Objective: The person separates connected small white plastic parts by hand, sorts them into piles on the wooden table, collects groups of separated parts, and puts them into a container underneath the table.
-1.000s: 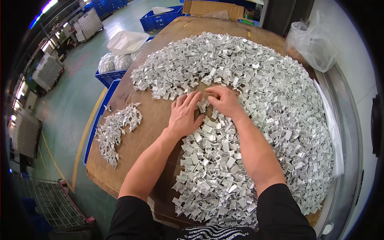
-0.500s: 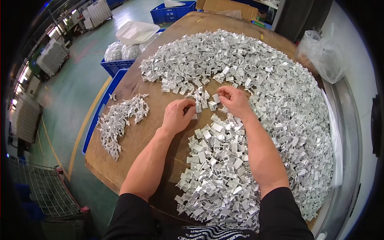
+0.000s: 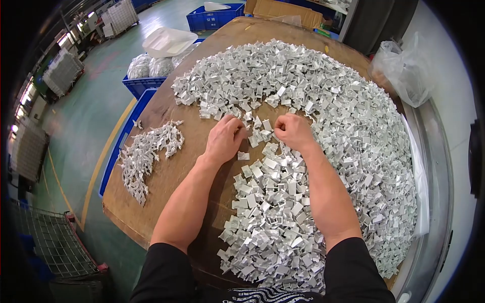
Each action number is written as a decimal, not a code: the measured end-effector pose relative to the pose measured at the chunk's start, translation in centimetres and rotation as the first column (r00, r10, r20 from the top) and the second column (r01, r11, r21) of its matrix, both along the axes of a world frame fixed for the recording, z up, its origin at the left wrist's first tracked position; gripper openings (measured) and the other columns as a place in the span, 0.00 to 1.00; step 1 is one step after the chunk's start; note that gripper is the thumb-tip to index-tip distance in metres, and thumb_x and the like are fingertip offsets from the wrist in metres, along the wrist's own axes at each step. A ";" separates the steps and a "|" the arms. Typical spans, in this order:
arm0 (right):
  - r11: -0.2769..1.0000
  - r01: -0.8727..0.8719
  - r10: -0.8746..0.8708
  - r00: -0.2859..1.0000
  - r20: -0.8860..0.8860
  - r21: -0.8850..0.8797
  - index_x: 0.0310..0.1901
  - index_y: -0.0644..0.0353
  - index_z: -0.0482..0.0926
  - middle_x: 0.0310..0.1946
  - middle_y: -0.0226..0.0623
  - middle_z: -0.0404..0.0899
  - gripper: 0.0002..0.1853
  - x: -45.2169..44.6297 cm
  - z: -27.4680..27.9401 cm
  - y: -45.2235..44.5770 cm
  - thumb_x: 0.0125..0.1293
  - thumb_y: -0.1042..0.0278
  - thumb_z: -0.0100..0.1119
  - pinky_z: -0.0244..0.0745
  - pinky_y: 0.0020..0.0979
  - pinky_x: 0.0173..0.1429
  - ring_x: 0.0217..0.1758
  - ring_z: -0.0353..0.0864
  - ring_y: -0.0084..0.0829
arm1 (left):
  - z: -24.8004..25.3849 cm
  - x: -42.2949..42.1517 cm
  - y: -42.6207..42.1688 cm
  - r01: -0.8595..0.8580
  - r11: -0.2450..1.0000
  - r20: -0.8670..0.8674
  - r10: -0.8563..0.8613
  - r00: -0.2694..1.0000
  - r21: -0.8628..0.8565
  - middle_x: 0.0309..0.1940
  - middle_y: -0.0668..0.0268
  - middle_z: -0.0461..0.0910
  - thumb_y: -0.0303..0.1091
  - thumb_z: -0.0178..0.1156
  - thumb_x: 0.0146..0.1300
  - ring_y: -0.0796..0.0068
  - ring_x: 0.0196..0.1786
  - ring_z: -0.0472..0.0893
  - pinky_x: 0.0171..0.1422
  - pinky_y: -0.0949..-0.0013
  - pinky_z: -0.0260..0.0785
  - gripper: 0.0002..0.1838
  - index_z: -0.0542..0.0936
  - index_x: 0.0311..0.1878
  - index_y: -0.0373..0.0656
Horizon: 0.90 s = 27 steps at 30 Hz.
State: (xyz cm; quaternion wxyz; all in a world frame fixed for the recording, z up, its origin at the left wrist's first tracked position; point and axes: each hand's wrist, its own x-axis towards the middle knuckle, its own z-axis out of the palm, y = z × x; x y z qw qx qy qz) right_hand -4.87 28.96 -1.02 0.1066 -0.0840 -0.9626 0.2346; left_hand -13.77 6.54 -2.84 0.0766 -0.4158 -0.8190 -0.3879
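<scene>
My left hand [image 3: 226, 139] is closed beside a few loose silver-white metal pieces, its fingertips curled under so that anything in them is hidden. My right hand [image 3: 294, 131] is also closed, thumb against curled forefinger, just right of the same pieces; I cannot make out what it pinches. Between the hands lie several small rectangular metal parts [image 3: 260, 135]. One single part [image 3: 243, 156] rests on the wood below my left hand. A great heap of these parts [image 3: 353, 121] curves around behind and right of my hands, and a nearer pile [image 3: 273, 217] lies between my forearms.
Branch-like metal scraps [image 3: 146, 156] form a small pile on the left of the wooden table [image 3: 166, 207]. Blue crates [image 3: 144, 87] with plastic bags stand beyond its left edge. A clear plastic bag [image 3: 404, 70] sits at the right wall. A wire cart [image 3: 50, 240] stands lower left.
My right hand has moved slightly down and its fingers have curled tighter. My left hand has shifted up a little, uncovering one part below it. The view has moved slightly.
</scene>
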 end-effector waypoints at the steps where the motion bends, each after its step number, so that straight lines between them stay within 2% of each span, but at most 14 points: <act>1: 1.000 -0.004 0.004 1.000 0.008 -0.020 0.33 0.54 0.85 0.34 0.39 0.83 0.08 0.1 0.1 0.0 0.55 0.62 0.61 0.79 0.39 0.47 0.40 0.85 0.42 | 0.0 0.1 0.2 0.036 0.999 -0.028 -0.036 0.999 -0.009 0.39 0.62 0.78 0.29 0.63 0.59 0.57 0.46 0.79 0.52 0.58 0.72 0.13 0.84 0.48 0.48; 3: 0.998 -0.030 0.031 0.999 0.026 -0.050 0.32 0.54 0.85 0.35 0.39 0.84 0.08 0.3 0.5 0.0 0.56 0.61 0.61 0.79 0.40 0.47 0.40 0.85 0.41 | 0.0 0.5 0.6 0.100 0.995 -0.081 -0.102 0.991 -0.029 0.38 0.61 0.79 0.30 0.64 0.59 0.57 0.46 0.80 0.51 0.56 0.72 0.12 0.84 0.47 0.49; 6: 0.995 -0.086 0.090 0.994 0.067 -0.051 0.32 0.54 0.85 0.35 0.39 0.84 0.08 0.1 0.7 -0.4 0.56 0.61 0.61 0.79 0.40 0.48 0.41 0.85 0.41 | 0.6 0.9 0.5 0.103 0.981 -0.115 -0.122 0.986 -0.163 0.36 0.60 0.78 0.27 0.64 0.58 0.58 0.42 0.79 0.47 0.58 0.72 0.16 0.83 0.51 0.49; 7: 0.993 -0.107 0.110 0.990 0.084 -0.041 0.32 0.54 0.85 0.35 0.39 0.85 0.08 0.1 0.8 -0.5 0.57 0.61 0.61 0.79 0.40 0.48 0.41 0.85 0.41 | 0.4 0.8 0.6 0.087 0.982 -0.120 -0.107 0.987 -0.166 0.34 0.61 0.78 0.29 0.66 0.57 0.60 0.40 0.79 0.46 0.58 0.72 0.15 0.83 0.49 0.49; 10: 0.996 -0.086 0.082 0.989 0.125 0.022 0.33 0.54 0.85 0.34 0.38 0.85 0.07 -0.2 0.4 -1.1 0.56 0.63 0.61 0.79 0.40 0.48 0.41 0.85 0.41 | 0.6 0.9 0.7 0.088 0.976 -0.047 -0.099 0.994 -0.197 0.31 0.61 0.78 0.32 0.68 0.55 0.60 0.38 0.80 0.45 0.58 0.72 0.13 0.83 0.46 0.48; 13: 0.998 -0.040 0.043 0.998 0.051 -0.049 0.34 0.54 0.85 0.35 0.38 0.85 0.07 0.1 0.3 -1.4 0.57 0.64 0.60 0.79 0.40 0.47 0.40 0.85 0.41 | 0.8 1.0 0.4 0.082 0.978 -0.028 -0.089 0.996 -0.194 0.29 0.60 0.79 0.34 0.69 0.55 0.60 0.35 0.80 0.42 0.59 0.73 0.11 0.82 0.41 0.44; 17: 0.995 -0.057 0.043 0.986 -0.162 -0.082 0.37 0.52 0.86 0.34 0.37 0.84 0.09 0.1 -0.7 -0.9 0.58 0.64 0.59 0.79 0.40 0.44 0.38 0.84 0.40 | 1.2 -0.4 -0.9 0.097 0.995 0.090 -0.096 0.991 -0.009 0.32 0.57 0.81 0.36 0.68 0.57 0.60 0.34 0.81 0.40 0.63 0.72 0.12 0.81 0.39 0.38; 19: 0.989 -0.062 0.032 0.976 -0.218 -0.135 0.39 0.51 0.86 0.33 0.35 0.82 0.09 0.1 -0.5 -1.1 0.59 0.63 0.59 0.78 0.39 0.42 0.37 0.84 0.39 | 1.9 -1.0 -1.8 0.016 0.997 0.160 -0.004 0.987 -0.075 0.31 0.56 0.82 0.40 0.66 0.59 0.57 0.36 0.81 0.43 0.60 0.72 0.14 0.82 0.38 0.38; 21: 0.972 -0.189 0.158 0.965 -0.208 -0.136 0.41 0.50 0.86 0.33 0.34 0.81 0.10 0.2 -0.3 -1.3 0.59 0.62 0.60 0.78 0.38 0.42 0.37 0.83 0.38 | 2.3 -1.5 -2.6 -0.004 0.994 0.232 0.029 0.972 -0.111 0.31 0.55 0.82 0.42 0.66 0.59 0.56 0.36 0.82 0.44 0.59 0.72 0.15 0.82 0.38 0.38; 22: 0.958 -0.251 0.220 0.954 -0.204 -0.137 0.42 0.50 0.86 0.33 0.34 0.80 0.11 0.3 -0.3 -1.4 0.59 0.62 0.61 0.78 0.38 0.41 0.37 0.83 0.37 | 2.3 -1.6 -2.7 0.048 0.992 0.223 -0.020 0.975 -0.119 0.31 0.55 0.82 0.42 0.66 0.59 0.56 0.36 0.82 0.43 0.59 0.72 0.15 0.82 0.37 0.38; 23: 0.960 -0.275 0.263 0.951 -0.162 -0.054 0.39 0.51 0.86 0.33 0.32 0.79 0.09 0.5 -0.3 -1.5 0.58 0.60 0.62 0.76 0.36 0.40 0.36 0.81 0.35 | 2.4 -1.6 -2.8 0.100 0.987 0.214 -0.071 0.974 -0.128 0.30 0.55 0.82 0.41 0.66 0.60 0.56 0.36 0.81 0.43 0.59 0.72 0.15 0.82 0.37 0.37; 26: 0.891 -0.395 0.373 0.918 -0.133 -0.224 0.34 0.53 0.84 0.34 0.33 0.78 0.10 0.4 0.0 -0.7 0.57 0.57 0.64 0.74 0.36 0.40 0.35 0.80 0.35 | 3.1 -1.1 -2.5 0.220 0.966 0.259 -0.181 0.949 -0.134 0.29 0.55 0.81 0.40 0.66 0.60 0.58 0.34 0.81 0.42 0.60 0.72 0.14 0.81 0.36 0.37; 27: 0.889 -0.385 0.377 0.923 -0.080 -0.247 0.29 0.57 0.82 0.35 0.35 0.78 0.14 0.4 0.2 -0.5 0.56 0.54 0.65 0.73 0.35 0.40 0.34 0.78 0.35 | 3.4 -0.9 -2.5 0.255 0.958 0.287 -0.209 0.935 -0.130 0.29 0.55 0.81 0.40 0.67 0.60 0.58 0.34 0.81 0.41 0.60 0.72 0.14 0.81 0.36 0.37</act>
